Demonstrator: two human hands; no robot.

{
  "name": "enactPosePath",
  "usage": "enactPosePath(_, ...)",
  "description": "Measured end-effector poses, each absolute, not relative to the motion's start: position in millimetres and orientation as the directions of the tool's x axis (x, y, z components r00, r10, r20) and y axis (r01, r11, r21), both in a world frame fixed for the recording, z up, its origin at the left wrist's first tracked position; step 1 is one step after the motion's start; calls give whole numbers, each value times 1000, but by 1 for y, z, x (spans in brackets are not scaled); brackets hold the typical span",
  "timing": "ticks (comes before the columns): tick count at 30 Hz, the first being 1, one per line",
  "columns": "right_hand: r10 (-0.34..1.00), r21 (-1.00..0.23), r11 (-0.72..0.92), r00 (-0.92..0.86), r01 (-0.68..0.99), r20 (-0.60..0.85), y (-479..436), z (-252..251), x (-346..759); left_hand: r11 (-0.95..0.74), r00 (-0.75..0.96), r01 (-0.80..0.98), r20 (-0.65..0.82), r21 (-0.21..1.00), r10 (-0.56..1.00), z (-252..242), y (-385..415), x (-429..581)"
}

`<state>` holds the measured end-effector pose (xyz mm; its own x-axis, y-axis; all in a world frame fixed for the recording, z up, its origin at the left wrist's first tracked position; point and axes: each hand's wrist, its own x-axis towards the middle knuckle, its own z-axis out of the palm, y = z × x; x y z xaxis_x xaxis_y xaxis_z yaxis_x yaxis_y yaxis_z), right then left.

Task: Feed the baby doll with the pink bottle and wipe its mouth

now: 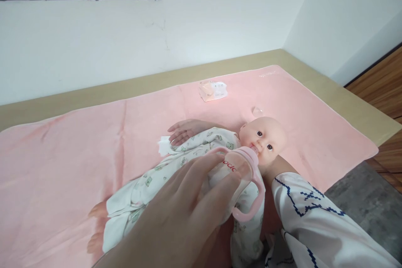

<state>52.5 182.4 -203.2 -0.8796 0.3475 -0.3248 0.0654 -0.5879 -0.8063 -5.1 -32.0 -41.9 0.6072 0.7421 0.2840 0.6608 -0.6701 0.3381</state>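
Observation:
A bald baby doll (265,134) in white printed clothes (153,176) lies on its back on a pink mat (88,146). My left hand (188,192) is closed around a clear baby bottle (237,176) with pink handles and a pink collar. The bottle is tilted, its teat touching the doll's mouth. My right arm, in a white sleeve (304,205) with dark blue stitching, passes behind the doll's neck. My right hand (185,131) rests at the doll's far sleeve with its fingers stretched out. Beside those fingers is a small white piece (163,145), partly hidden.
A small white and peach packet (213,91) lies on the mat beyond the doll. Close to the doll's head is a clear plastic piece (257,112), possibly a cap. The tabletop (314,79) borders a white wall (204,21), with wood-grain panelling (381,79) at right.

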Motion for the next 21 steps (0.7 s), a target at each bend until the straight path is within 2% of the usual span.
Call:
enactPosePath(3, 303, -818, -569, -904, 83, -303, 189, -209, 47, -659, 600, 666, 273, 349, 752, -42, -32, -5)
enactPosePath(21, 309, -809, -581, -897, 85, -316, 186, -204, 49, -668, 604, 668, 286, 327, 744, -42, -33, -4)
